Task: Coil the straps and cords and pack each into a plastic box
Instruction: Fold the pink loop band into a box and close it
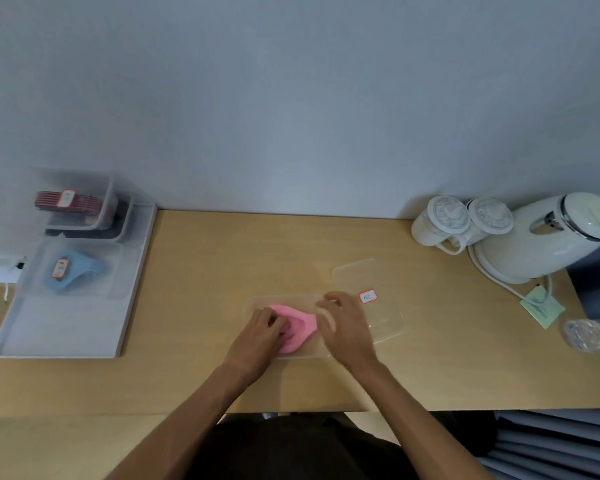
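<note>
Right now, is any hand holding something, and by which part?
The left hand grips the pink strap at its left side; the right hand lies over its right end, whether gripping cannot be told.

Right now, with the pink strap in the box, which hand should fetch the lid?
The right hand, probably. The lid lies just right of the clear box, next to that hand. The left hand holds the pink strap in the box and would have to cross over.

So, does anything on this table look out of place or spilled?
Nothing spilled or damaged. Only the clear plastic lid with the red-edged label lies askew beside the open clear box holding the pink coiled strap.
</note>
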The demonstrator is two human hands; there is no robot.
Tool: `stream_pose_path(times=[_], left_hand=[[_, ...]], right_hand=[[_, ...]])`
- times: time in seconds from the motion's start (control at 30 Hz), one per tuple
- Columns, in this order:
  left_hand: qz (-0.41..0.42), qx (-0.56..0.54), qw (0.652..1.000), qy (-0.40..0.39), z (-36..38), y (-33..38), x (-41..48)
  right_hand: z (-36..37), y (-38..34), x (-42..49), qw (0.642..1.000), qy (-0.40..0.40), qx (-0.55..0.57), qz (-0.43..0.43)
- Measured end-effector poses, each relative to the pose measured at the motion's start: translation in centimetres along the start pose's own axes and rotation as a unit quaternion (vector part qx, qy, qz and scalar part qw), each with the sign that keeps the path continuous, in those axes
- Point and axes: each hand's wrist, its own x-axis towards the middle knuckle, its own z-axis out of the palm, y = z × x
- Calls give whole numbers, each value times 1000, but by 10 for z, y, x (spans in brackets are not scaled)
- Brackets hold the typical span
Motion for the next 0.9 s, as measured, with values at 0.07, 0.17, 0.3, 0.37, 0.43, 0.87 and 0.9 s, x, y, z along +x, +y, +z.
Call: stream_pose_path(times=[0.07,0.17,0.3,0.37,0.43,0.87,0.9], left_hand=[[-6,3,1000,-5,1,1,1],[-8,19,1000,-8,3,4,4],[-11,19,1000,0,1,6,7],[-6,20,1000,6,-3,5,6],[-9,3,1000,7,-7,6,3],[-99,-205,973,-24,-22,8,5],[-113,-224,968,-17,-26,8,5]], right_hand=[[-16,17,8,991,29,-100,82],[-28,39,11,937,-129,-207,248],[-27,50,12,927,-167,-199,271],[-27,51,13,928,-158,-189,279],[-30,51,15,926,-160,-182,290],[-57,-3,15,982,-158,-72,71],[-55,-10,13,977,-193,-87,19]])
